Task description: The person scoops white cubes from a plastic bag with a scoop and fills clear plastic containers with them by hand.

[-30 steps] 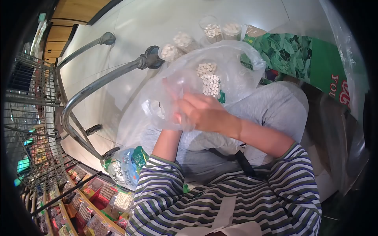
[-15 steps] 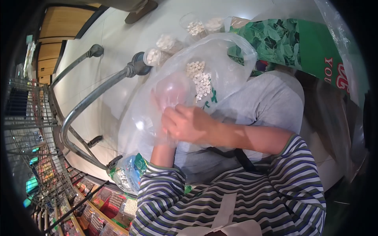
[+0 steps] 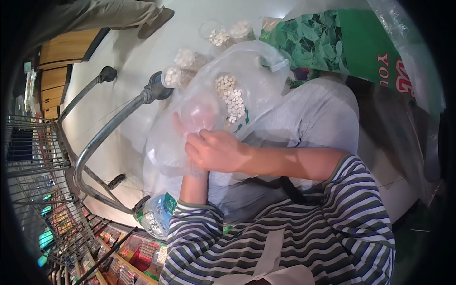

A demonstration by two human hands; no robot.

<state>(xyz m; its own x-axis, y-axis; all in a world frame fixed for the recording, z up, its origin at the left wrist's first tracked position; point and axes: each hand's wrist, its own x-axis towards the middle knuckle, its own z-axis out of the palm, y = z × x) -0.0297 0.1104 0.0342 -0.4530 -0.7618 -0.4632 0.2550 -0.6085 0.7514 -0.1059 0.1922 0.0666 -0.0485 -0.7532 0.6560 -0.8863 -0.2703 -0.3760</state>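
A clear round plastic cup [image 3: 202, 105] is held over a large clear plastic bag [image 3: 161, 147] in front of my lap. My left hand [image 3: 179, 124] is behind the cup, partly hidden; its palm shows pink through the plastic. Crossing in front, my right hand [image 3: 213, 149] has its fingers curled together at the cup's near edge, where the exact grip is hard to see. Beside the cup, small off-white cubes [image 3: 232, 102] lie in a heap in the bag.
Clear tubs of pale pieces [image 3: 184, 58] stand on the floor beyond the bag. A metal cart frame [image 3: 102, 126] is close on the left. A green printed sack [image 3: 332, 42] lies at upper right. Another person's shoe [image 3: 156, 23] is at upper left.
The scene has shifted slightly left in view. More of the other person's leg and shoe shows at upper left. Both hands stay at the cup, with only small finger movement.
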